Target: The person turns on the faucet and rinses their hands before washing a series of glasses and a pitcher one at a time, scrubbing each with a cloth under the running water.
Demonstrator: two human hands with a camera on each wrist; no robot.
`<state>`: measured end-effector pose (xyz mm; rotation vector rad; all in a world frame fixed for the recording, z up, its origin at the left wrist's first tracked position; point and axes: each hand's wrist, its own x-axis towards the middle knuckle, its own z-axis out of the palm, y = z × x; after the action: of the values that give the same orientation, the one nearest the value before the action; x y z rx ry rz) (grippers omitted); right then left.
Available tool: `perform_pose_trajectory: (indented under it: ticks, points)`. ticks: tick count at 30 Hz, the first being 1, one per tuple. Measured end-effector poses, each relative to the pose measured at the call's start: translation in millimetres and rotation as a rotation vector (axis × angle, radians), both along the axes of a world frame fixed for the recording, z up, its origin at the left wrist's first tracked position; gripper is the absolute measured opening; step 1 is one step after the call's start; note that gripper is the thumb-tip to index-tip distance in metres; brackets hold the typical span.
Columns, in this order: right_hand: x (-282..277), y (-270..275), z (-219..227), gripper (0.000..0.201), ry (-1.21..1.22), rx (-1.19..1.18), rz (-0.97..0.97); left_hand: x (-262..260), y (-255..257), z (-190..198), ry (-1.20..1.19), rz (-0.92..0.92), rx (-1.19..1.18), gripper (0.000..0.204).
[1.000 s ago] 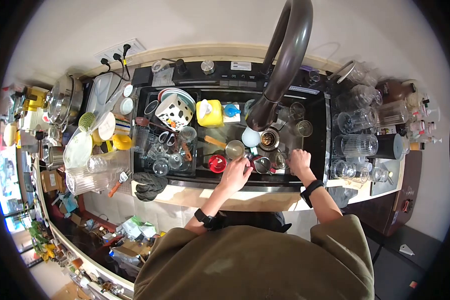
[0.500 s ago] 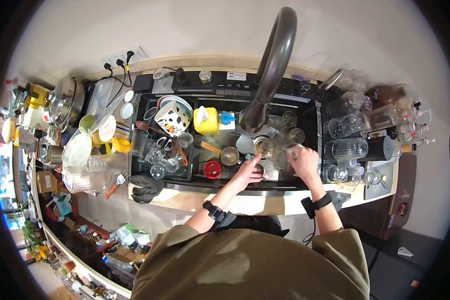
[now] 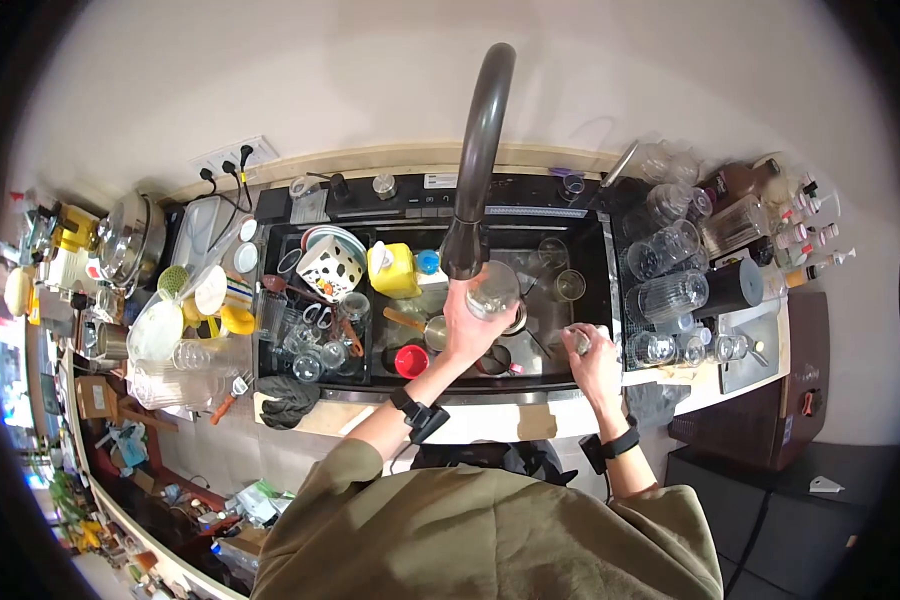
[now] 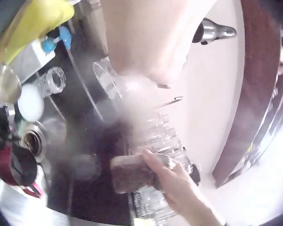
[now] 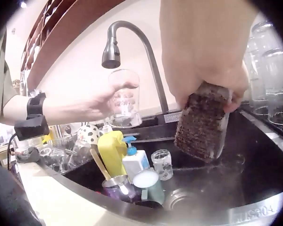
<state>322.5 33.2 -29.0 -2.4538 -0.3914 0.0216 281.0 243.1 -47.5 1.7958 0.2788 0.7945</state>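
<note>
Under the spout of the dark faucet [image 3: 465, 240], my left hand [image 3: 467, 318] grips a clear drinking glass [image 5: 126, 96], lifted above the sink. My right hand [image 3: 598, 368] pinches a brown-and-grey scrubbing sponge [image 5: 203, 125] over the sink's right part, close to its front edge. In the right wrist view the sponge's rough dark face shows, and the fingers lie along its upper end. Below the hands are a red cup [image 3: 412, 361], a small wooden-handled pot [image 5: 118, 186], a pale cup [image 5: 151, 186] and a small clear glass [image 5: 162, 165].
A yellow bottle [image 3: 392, 271] and a blue-topped pump bottle [image 5: 135, 160] stand in the sink. On its left, a compartment holds glassware and a cow-spotted bowl [image 3: 332, 268]. Several upturned glasses [image 3: 670, 297] crowd the right counter. A dark cloth [image 3: 288, 402] lies at the front left.
My left hand has risen from the sink front to the faucet and now holds a glass. My right hand, earlier at a glass in the sink, now shows a sponge. The head view has shifted.
</note>
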Motion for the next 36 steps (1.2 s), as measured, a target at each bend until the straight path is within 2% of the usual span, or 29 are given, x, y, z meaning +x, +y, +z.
perform_pose_trajectory:
  ticks: [1,5,9,13,18,21,25,26,28,31,34,36]
  points:
    - [-0.5,-1.8,-3.7,0.024,0.005,0.036,-0.013,-2.0,3.3,-4.2,0.003,-0.026,0.116,0.074]
    - [-7.9,0.5,-21.7,0.027,0.036,0.150,-0.032,1.7,6.6,1.3,-0.226,-0.252,0.185,0.077]
    - [-16.2,3.1,-15.9,0.028,0.034,0.116,0.060,-4.9,11.0,19.3,-0.116,-0.349,0.151,0.074]
    - [-20.1,-11.0,-15.5,0.028,0.034,0.080,0.110,-55.1,40.3,73.5,0.105,-0.397,0.281,0.075]
    - [-21.3,-22.6,-11.7,0.028,0.033,0.021,0.146,-118.8,77.1,134.1,0.172,-0.359,0.393,0.075]
    - [-19.7,-22.7,-8.5,0.029,0.014,0.001,0.167,-129.8,74.7,152.1,0.164,-0.281,0.131,0.078]
    - [-16.0,-11.0,-3.2,0.031,0.011,0.047,0.170,-103.2,52.6,126.8,-0.046,-0.257,-0.069,0.082]
    - [-19.2,-7.1,-3.4,0.031,0.016,0.066,0.169,-93.2,42.6,120.6,-0.108,-0.184,-0.013,0.085]
    - [-23.0,-0.2,-13.8,0.030,0.011,0.091,0.160,-70.5,27.5,80.9,-0.254,-0.113,-0.106,0.086]
    - [-29.1,12.7,-18.0,0.029,0.049,0.175,0.156,-46.4,3.3,28.1,-0.271,0.067,-0.165,0.085]
    - [-36.2,26.1,-12.3,0.029,0.064,0.236,0.155,-39.0,-17.0,9.6,-0.229,0.117,-0.349,0.081]
    - [-43.1,31.1,-7.8,0.031,0.119,0.323,0.115,-37.5,-21.3,9.3,-0.228,0.179,-0.371,0.078]
